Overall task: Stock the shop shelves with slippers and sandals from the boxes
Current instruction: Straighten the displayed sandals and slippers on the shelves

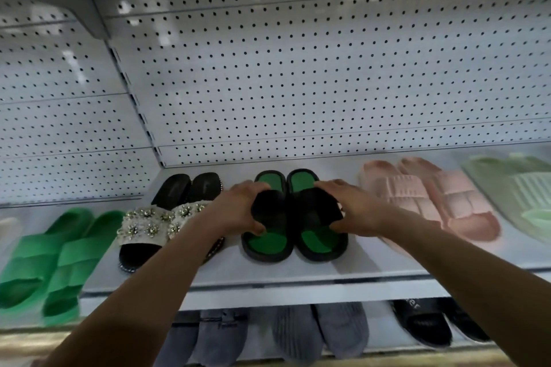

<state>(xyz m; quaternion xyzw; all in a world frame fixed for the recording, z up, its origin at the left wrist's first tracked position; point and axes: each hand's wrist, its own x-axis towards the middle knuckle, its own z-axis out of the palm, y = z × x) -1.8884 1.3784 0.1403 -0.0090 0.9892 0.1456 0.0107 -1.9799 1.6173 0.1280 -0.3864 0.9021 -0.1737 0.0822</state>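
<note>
slippers (pixel 293 217) seemingly gripped between hands

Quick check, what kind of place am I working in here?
Most likely a shop's footwear aisle: white pegboard backing, a retail shelf lined with paired slippers, and both hands setting down a black-and-green pair.

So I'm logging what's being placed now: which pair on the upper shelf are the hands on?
The black pair with green footbeds, mid-shelf. The left hand and right hand grip its straps; the jewelled pair and pink pair beside it lie untouched.
</note>
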